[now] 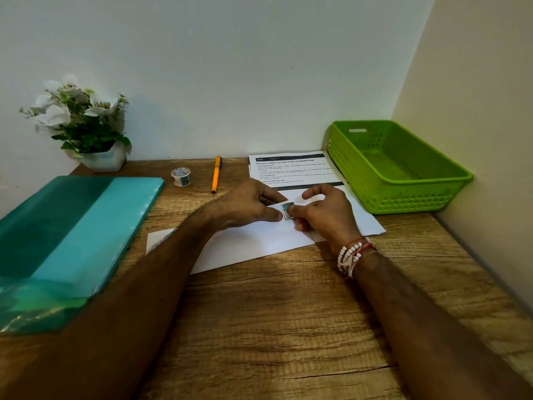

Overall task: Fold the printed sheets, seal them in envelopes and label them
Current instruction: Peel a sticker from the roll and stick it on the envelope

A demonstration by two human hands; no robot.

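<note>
Grained wooden desk [288, 313], flat envelope [245, 246], square label [287, 211]

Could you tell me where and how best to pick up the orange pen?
Probably pinch the orange pen mid-barrel from above, grip spanning its left and right sides: it lies flat on the table, lengthwise away from you, bare wood either side.

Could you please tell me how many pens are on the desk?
1: the orange pen lies between the small roll and the printed sheets. Others could be hidden under the teal folder.
</note>
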